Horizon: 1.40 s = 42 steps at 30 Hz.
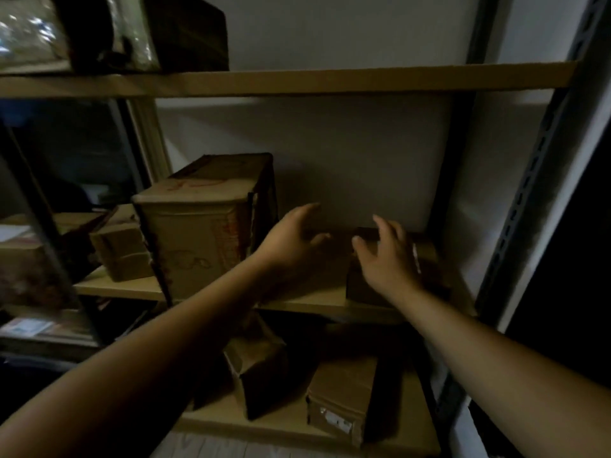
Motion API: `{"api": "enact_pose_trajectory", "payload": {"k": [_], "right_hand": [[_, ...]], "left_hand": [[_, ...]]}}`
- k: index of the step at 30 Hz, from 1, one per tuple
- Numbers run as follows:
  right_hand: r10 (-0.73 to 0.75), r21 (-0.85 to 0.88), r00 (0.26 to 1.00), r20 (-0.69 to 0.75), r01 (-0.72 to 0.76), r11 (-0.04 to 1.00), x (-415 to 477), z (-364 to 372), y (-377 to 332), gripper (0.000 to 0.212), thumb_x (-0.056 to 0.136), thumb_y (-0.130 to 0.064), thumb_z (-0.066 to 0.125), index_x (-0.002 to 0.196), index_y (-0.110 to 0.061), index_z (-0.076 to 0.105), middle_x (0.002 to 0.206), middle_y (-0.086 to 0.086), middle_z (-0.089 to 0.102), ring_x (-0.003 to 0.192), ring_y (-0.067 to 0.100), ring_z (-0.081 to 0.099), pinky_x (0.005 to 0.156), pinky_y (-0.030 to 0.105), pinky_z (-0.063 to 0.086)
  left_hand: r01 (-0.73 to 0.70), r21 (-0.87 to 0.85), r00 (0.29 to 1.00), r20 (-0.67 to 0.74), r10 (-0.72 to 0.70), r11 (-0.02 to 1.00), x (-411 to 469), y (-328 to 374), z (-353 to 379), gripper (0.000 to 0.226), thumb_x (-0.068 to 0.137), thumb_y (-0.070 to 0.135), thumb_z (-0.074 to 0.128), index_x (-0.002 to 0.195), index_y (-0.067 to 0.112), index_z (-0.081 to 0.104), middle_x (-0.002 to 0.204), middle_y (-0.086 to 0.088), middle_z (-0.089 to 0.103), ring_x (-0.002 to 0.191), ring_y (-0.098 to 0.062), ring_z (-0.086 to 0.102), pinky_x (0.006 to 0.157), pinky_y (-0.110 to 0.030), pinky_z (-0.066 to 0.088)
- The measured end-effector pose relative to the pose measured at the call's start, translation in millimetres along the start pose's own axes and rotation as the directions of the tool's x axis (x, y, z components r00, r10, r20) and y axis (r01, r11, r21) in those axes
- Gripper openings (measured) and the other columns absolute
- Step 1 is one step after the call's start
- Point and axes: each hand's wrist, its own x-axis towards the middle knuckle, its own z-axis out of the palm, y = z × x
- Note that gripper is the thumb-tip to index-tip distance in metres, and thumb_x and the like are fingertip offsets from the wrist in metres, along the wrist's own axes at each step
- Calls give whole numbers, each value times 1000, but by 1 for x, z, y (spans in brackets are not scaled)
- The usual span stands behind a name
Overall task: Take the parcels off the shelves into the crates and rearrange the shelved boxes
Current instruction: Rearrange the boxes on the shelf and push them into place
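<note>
The dim shelves (pixel 297 81) are still holding several boxes, no crate is showing, and you are reaching your left hand (pixel 291 239) and right hand (pixel 386 256), both open and empty, toward the small box (pixel 426 256), so most work is remaining.

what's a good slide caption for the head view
Both open hands, left hand and right hand, reach toward a small cardboard box on the middle shelf.

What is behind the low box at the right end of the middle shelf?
Behind the low box only bare pale wall shows. The right hand covers much of its top, so anything lying there is hidden.
</note>
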Motion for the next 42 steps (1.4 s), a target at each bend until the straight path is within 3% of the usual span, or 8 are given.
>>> {"api": "enact_pose_trajectory", "payload": {"k": [11,14,17,20,27,34,40,42], "right_hand": [[-160,204,907,389,84,975,4,66,-94,69,93,-45,51,150,-30,15,157,-3,9,142,27,20,108,45,30],[-94,231,891,443,-12,973,0,97,-111,80,91,-47,54,152,-25,9,158,2,14,143,28,20,113,46,24],[51,237,864,500,-193,952,-8,127,-117,83,91,-46,55,152,-21,5,157,6,21,141,29,25,114,47,25],[201,153,853,481,-308,939,-20,148,-111,81,92,-45,54,152,-20,6,155,7,24,140,30,28,113,46,28],[308,205,893,327,-386,900,-58,159,-119,75,96,-35,50,152,-24,1,157,4,22,142,28,25,113,46,26],[323,267,939,116,-343,901,-101,143,-159,68,98,-37,45,152,-27,3,156,2,23,141,26,26,110,43,28],[339,296,941,-15,-320,900,-121,142,-175,67,97,-35,49,152,-24,13,153,2,29,140,25,29,110,41,28],[368,314,929,-29,-341,886,-122,140,-176,64,97,-35,48,151,-23,16,152,2,32,139,25,32,109,42,29]], "left_hand": [[67,407,908,-403,114,911,-36,-56,-106,64,90,27,61,145,29,30,157,2,18,146,-20,11,117,-46,22],[207,195,850,-520,-78,959,-44,-99,-120,89,85,26,67,151,25,7,159,-2,2,146,-23,2,117,-48,15],[272,-267,857,-370,-358,925,-47,-134,-122,100,81,17,70,150,27,-1,156,-7,15,142,-28,21,111,-51,30],[407,-442,878,-53,-476,799,-48,-166,-116,87,83,15,68,149,19,12,146,-11,37,131,-33,41,102,-47,41],[319,-436,934,-3,-357,841,-58,-203,-110,65,86,15,65,140,22,30,123,-2,53,104,-21,56,77,-33,51],[150,-555,985,15,-171,818,-80,-204,-133,27,89,22,61,114,22,49,100,7,60,102,-21,62,83,-38,55],[104,-659,994,86,-62,745,-95,-209,-148,63,88,27,63,141,29,30,123,5,45,104,-14,51,73,-23,49],[119,-664,990,140,-33,739,-96,-211,-145,71,85,27,66,142,35,25,136,1,41,117,-21,48,85,-33,51]]}}
